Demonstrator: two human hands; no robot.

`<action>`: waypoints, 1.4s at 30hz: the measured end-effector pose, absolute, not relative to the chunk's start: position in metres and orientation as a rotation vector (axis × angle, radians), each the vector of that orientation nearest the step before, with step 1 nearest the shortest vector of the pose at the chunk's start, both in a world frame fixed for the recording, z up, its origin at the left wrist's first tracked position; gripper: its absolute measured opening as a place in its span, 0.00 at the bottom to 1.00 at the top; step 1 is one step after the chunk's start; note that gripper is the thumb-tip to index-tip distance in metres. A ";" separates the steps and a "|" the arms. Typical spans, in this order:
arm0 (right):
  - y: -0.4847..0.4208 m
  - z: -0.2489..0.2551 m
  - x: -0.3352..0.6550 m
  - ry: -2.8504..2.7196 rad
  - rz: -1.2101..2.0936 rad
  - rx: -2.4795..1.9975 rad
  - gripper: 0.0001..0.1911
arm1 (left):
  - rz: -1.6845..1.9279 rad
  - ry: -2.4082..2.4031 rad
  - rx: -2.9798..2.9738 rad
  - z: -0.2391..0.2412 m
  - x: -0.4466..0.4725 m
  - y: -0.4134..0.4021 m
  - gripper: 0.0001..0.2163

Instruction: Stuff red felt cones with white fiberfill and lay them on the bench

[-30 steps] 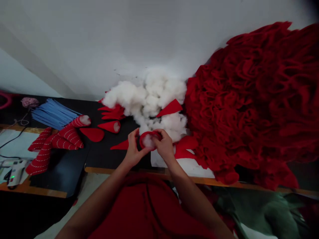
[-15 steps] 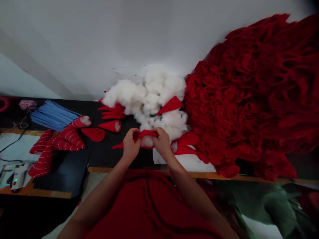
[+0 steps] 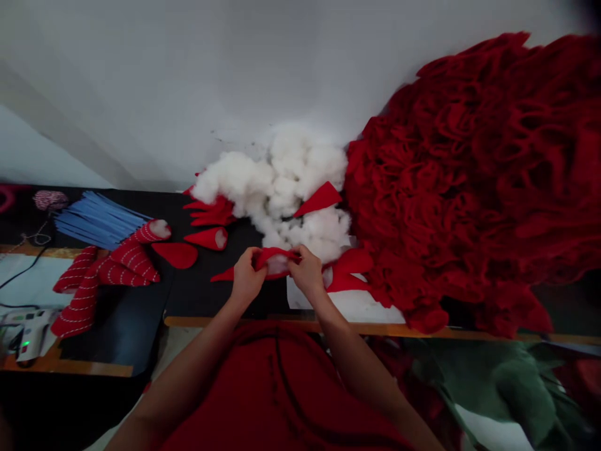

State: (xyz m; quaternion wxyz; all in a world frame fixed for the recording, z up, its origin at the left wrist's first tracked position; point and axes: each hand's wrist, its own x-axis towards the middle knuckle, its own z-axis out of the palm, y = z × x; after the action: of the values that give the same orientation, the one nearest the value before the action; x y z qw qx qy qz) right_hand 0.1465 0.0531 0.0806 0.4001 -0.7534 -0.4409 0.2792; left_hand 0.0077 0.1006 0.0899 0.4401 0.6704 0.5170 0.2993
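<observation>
Between my hands is a red felt piece [image 3: 275, 252] with white stuffing [image 3: 278, 265] showing in its opening. My left hand [image 3: 248, 274] pinches its left end, and my right hand [image 3: 306, 272] grips the right end. Some fingertips are hidden by the felt. A pointed red tip [image 3: 223, 275] sticks out left of my left hand. Just beyond my hands lies a heap of white fibre stuffing [image 3: 286, 175], with a red felt cone [image 3: 319, 199] resting on it. Right of my right hand, another red felt piece [image 3: 350, 269] shows a bit of white stuffing at its end.
A huge pile of red felt [image 3: 460, 175] fills the right side. To the left are stuffed red cones [image 3: 206, 238], stitched red pieces [image 3: 84, 300], blue strips [image 3: 101, 219], a ball of twine [image 3: 51, 200] and a white power strip [image 3: 30, 332]. A wall stands behind the table.
The top edge of the felt piece has lifted into an arch, so its opening looks wider and the stuffing inside is framed by it. Both hands keep their hold in nearly the same place.
</observation>
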 end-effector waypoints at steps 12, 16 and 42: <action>0.054 0.070 0.139 -1.128 0.612 -1.930 0.07 | 0.772 1.196 1.506 0.080 -0.001 0.089 0.13; 0.054 0.071 0.120 -1.131 0.626 -1.864 0.07 | 0.834 1.257 1.204 0.075 -0.008 0.090 0.11; 0.075 0.061 0.073 -1.224 0.838 -1.772 0.12 | 0.950 1.339 1.214 0.063 -0.039 0.090 0.16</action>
State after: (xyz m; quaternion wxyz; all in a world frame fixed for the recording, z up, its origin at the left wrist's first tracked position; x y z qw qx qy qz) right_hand 0.0729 0.0746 0.0608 0.4033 -0.7017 -0.4847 0.3318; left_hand -0.0386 0.0902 0.0630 0.5224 0.5070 0.5591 0.3968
